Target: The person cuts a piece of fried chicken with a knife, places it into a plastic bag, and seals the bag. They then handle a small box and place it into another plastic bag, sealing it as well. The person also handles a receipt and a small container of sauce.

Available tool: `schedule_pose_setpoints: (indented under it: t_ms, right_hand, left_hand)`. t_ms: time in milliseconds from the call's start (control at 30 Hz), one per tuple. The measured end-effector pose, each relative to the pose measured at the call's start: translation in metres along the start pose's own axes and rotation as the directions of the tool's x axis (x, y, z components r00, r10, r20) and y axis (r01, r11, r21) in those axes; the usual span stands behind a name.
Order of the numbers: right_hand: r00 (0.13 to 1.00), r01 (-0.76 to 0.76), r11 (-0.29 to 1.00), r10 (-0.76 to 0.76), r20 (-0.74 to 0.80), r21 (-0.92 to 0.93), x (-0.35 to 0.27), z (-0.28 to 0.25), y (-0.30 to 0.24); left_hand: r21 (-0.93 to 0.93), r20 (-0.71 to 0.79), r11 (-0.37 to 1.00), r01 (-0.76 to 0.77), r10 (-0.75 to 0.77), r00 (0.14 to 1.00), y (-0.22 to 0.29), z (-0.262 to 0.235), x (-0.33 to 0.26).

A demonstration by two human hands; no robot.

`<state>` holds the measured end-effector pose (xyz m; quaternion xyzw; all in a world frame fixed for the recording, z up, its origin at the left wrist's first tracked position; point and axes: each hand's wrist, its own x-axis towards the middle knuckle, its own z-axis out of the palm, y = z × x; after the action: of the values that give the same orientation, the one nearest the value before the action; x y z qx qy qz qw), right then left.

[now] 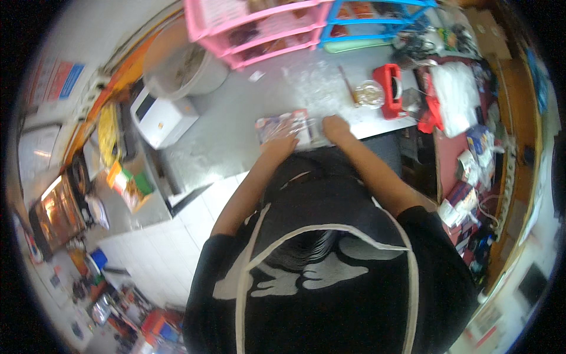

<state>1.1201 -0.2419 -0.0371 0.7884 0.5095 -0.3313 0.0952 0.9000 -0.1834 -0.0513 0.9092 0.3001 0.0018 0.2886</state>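
Observation:
A flat plastic package (pixel 286 125) with reddish and white printing lies at the front edge of the metal table, its right part clear. My left hand (pixel 280 145) is at its near left side, fingers closed on the near edge. My right hand (pixel 335 128) is curled like a fist at the clear right end of the package. Slight blur hides the fingertips of both hands. Right of my right hand are a round clear container (pixel 369 94) with yellowish contents, a thin brown stick (pixel 346 81) and a red holder (pixel 388 91).
Pink (pixel 259 50) and blue (pixel 356 23) tiered racks stand at the back of the metal table (pixel 236 109). A translucent bucket (pixel 177 65) and a white boxy device (pixel 162 118) are at left. White plastic bags (pixel 455 97) and packets crowd the right-hand surface.

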Motion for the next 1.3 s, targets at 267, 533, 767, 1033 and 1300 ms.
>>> schedule_pose_setpoints:
  t_ms: [267,533,767,1033,1300]
  right_hand:
    - [0.848,0.454,0.476,-0.491,-0.2,0.753,-0.066,-0.084,0.05]
    - [0.533,0.632,0.281,0.519,-0.668,0.722,-0.016,-0.236,0.272]
    - [0.413,0.0,0.898,0.401,-0.818,0.44,0.093,-0.293,0.382]
    - [0.587,-0.423,0.898,0.375,-0.718,0.124,0.185,-0.312,0.409]
    - [0.656,-0.117,0.992,0.119,-0.746,0.055,0.169,-0.323,0.458]
  left_hand:
    - [0.154,0.088,0.988,0.025,-0.039,0.995,0.033,-0.034,0.003]
    - [0.399,0.147,0.909,0.121,-0.193,0.97,0.055,-0.07,-0.024]
    - [0.562,0.367,0.827,0.031,-0.282,0.886,0.077,-0.104,-0.043]
    - [0.506,0.213,0.785,0.359,-0.517,0.829,0.103,-0.142,-0.044]
    - [0.017,-0.794,0.7,0.714,-0.425,0.435,0.094,-0.126,-0.036]
